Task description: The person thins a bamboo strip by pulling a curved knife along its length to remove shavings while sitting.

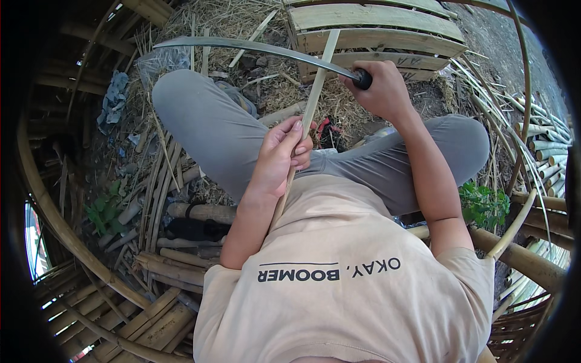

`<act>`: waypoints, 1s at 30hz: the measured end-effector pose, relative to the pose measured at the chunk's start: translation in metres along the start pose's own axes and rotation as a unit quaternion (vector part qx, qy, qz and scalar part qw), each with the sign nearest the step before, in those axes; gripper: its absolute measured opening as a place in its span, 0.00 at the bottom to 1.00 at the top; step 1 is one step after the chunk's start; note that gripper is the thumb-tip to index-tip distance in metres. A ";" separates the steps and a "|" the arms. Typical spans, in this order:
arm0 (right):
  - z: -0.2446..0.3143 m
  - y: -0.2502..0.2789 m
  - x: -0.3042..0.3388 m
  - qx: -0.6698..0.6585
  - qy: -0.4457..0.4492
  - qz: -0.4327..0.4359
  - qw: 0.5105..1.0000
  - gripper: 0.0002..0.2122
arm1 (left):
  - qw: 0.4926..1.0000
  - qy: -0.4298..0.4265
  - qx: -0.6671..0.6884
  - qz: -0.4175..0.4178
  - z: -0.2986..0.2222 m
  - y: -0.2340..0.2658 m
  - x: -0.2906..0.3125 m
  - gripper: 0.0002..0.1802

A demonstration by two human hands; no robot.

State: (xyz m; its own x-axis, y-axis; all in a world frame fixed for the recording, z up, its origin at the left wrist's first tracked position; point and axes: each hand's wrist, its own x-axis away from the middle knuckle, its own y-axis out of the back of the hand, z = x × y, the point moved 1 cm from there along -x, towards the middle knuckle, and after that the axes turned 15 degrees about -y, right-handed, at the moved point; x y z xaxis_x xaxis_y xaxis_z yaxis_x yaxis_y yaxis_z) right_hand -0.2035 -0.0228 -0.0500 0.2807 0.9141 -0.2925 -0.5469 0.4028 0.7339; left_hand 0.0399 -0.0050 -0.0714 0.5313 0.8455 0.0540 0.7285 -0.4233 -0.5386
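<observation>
My left hand (285, 150) is closed around a long, pale bamboo strip (319, 83), thumb laid along it. The strip slants from my lap up and away toward a wooden crate. In my right hand (381, 89) is the black handle of a long curved knife (254, 44), its thin blade pointing left. The blade crosses the strip near its far end; I cannot tell whether it cuts in or only rests against it. Both hands are above my crossed legs in grey trousers.
A slatted wooden crate (378, 37) stands just beyond my hands. Bamboo poles (203, 212) and thin strips lie at my left, with crumpled plastic (162, 60) farther off. Cut bamboo (548, 158) is piled at the right, near a green plant (484, 206). Straw and shavings cover the ground.
</observation>
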 end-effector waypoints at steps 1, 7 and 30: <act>-0.001 0.000 0.000 0.012 0.007 -0.004 1.000 0.11 | 0.999 0.023 0.040 0.004 0.001 0.002 0.000 0.12; 0.001 0.006 0.004 0.018 0.020 -0.015 1.000 0.07 | 0.977 0.066 0.194 0.052 0.008 0.008 -0.001 0.12; -0.030 0.007 -0.025 0.127 0.019 -0.157 0.979 0.09 | 0.984 0.039 0.157 0.078 0.003 0.008 0.003 0.11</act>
State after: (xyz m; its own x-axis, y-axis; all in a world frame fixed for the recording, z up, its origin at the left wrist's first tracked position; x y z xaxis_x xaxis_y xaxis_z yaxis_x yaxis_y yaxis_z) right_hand -0.2380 -0.0418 -0.0558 0.3706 0.7503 -0.5474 -0.2243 0.6442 0.7312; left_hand 0.0459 -0.0043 -0.0779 0.6666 0.7454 0.0078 0.4729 -0.4148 -0.7774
